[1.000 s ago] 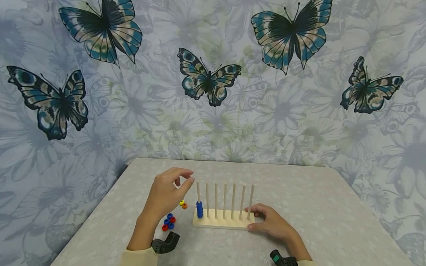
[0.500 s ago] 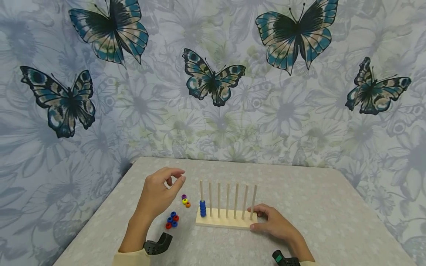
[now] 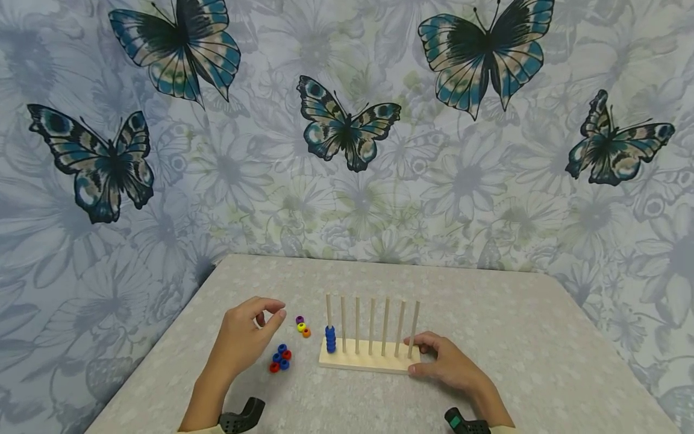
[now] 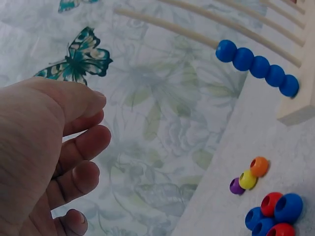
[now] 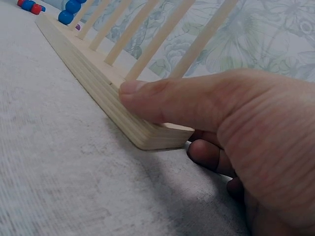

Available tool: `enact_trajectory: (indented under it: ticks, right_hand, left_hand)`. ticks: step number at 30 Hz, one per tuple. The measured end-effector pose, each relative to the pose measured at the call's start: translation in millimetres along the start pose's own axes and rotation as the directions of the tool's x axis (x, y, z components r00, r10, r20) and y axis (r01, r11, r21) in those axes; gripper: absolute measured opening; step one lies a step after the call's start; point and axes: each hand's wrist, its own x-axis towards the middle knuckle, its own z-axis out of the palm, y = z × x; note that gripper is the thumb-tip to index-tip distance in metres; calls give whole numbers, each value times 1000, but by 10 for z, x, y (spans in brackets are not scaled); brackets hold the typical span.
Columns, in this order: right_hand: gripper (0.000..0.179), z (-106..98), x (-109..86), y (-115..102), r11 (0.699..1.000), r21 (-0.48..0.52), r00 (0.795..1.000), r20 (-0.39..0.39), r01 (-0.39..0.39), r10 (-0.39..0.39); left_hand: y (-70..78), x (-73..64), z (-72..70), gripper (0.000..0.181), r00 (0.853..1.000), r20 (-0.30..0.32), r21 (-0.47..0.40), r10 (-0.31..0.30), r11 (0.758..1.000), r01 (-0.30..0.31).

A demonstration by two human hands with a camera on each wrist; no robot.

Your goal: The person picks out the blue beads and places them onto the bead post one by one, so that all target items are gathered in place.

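Note:
A wooden peg stand (image 3: 368, 360) with several upright pegs rests on the table. Blue beads (image 3: 331, 340) are stacked on its leftmost peg; the other pegs are bare. My right hand (image 3: 447, 364) grips the right end of the base, its thumb (image 5: 167, 98) along the front edge. In the air left of the stand, my left hand (image 3: 244, 334) has loosely bent fingers, and the left wrist view shows nothing between them. Near it lie a purple bead (image 3: 300, 320), a yellow bead (image 3: 301, 327) and an orange bead (image 3: 306, 333) in a row.
A cluster of blue and red beads (image 3: 281, 358) lies on the table, nearer me than the row. The pale patterned table (image 3: 488, 313) ends at a wall (image 3: 461, 211) with butterfly pictures. Black devices are strapped to both wrists.
My left hand has moved left and down, away from the leftmost peg, uncovering the purple bead. The right hand stays on the base. The blue stack looks the same.

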Motion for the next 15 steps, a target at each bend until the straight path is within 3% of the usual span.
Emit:
enact_trajectory:
  ticks: [4, 7, 11, 15]
  right_hand:
    - [46, 4, 9, 1, 1000, 6, 1000, 3, 3, -3]
    - [46, 5, 14, 5, 1000, 3, 1000, 5, 9, -9]
    - [46, 4, 4, 5, 1000, -7, 1000, 0, 4, -4]
    - [48, -3, -6, -7, 1000, -8, 1000, -4, 5, -5]
  left_hand:
    - [-103, -28, -12, 12, 999, 22, -6, -44, 999, 45]
    - [-177, -52, 8, 14, 994, 75, -3, -85, 996, 85]
    - [-287, -82, 61, 17, 974, 169, 9, -152, 988, 153]
    - [-385, -106, 104, 22, 956, 209, 5, -206, 978, 210]
